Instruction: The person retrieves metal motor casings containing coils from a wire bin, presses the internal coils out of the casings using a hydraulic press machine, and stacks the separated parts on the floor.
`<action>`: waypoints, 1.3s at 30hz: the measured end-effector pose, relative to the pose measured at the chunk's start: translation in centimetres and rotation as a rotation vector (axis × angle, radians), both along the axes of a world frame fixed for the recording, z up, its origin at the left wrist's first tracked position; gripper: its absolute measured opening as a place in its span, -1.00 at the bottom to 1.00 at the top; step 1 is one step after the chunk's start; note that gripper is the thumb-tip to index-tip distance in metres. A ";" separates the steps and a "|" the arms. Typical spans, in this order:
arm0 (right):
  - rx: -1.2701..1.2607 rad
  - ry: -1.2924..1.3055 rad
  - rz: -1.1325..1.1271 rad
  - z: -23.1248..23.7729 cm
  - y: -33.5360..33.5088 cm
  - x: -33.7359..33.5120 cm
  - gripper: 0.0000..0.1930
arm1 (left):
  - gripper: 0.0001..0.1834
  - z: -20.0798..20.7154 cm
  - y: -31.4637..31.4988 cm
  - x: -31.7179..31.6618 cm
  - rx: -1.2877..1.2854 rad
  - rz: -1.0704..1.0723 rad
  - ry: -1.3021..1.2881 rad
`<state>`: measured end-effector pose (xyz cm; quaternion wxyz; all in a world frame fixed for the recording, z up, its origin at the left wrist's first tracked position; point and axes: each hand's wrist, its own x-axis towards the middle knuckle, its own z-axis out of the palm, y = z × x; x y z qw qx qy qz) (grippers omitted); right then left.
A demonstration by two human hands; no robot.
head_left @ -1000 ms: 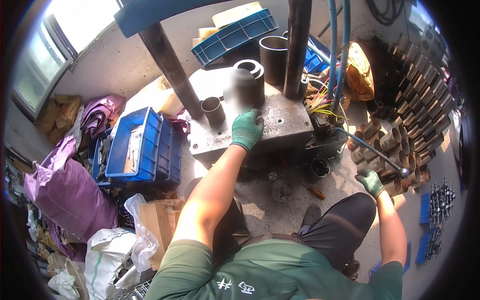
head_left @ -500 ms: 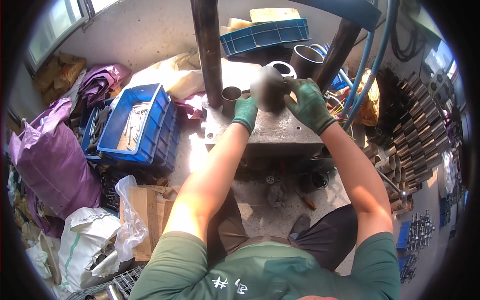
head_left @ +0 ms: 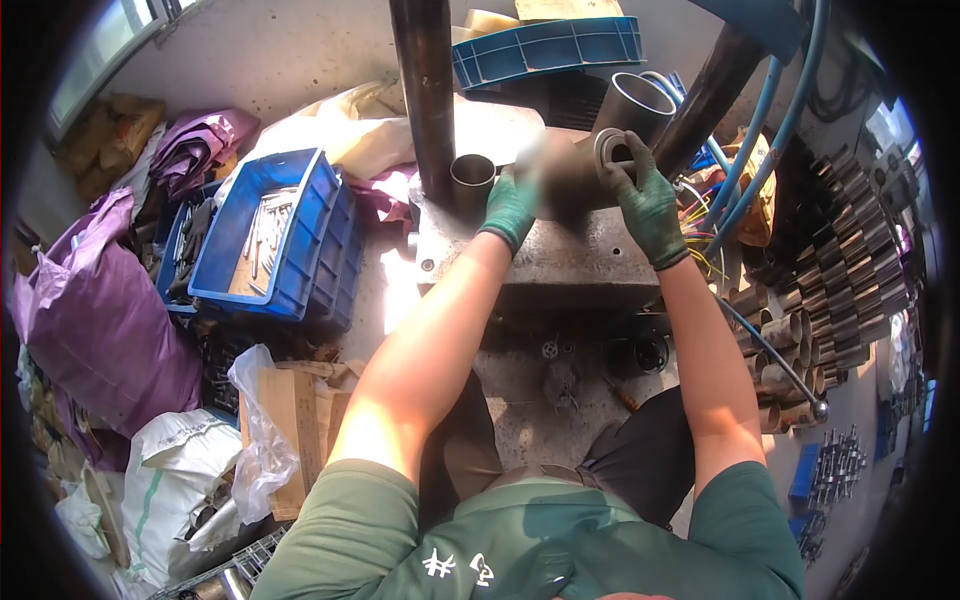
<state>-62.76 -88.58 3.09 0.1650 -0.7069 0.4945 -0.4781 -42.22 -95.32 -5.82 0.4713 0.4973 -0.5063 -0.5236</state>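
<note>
Gripping dark metal cylinder [head_left: 570, 180] from both sides, lying on its side on steel press table [head_left: 560, 262]. Left hand [head_left: 510, 205], green glove, fingers curled onto cylinder's left end. Right hand [head_left: 648, 205], green glove, fingers wrapped over right end rim. Short open sleeve [head_left: 472, 180] upright just left of left fingers. Larger tube [head_left: 632, 105] beyond right fingers. Blue crate [head_left: 268, 235] well left.
</note>
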 end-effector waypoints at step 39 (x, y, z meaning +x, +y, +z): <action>0.613 -1.371 0.004 -5.9 3.7 -6.3 -0.73 | -0.45 6.0 13.6 -3.9 -0.934 -0.053 -0.840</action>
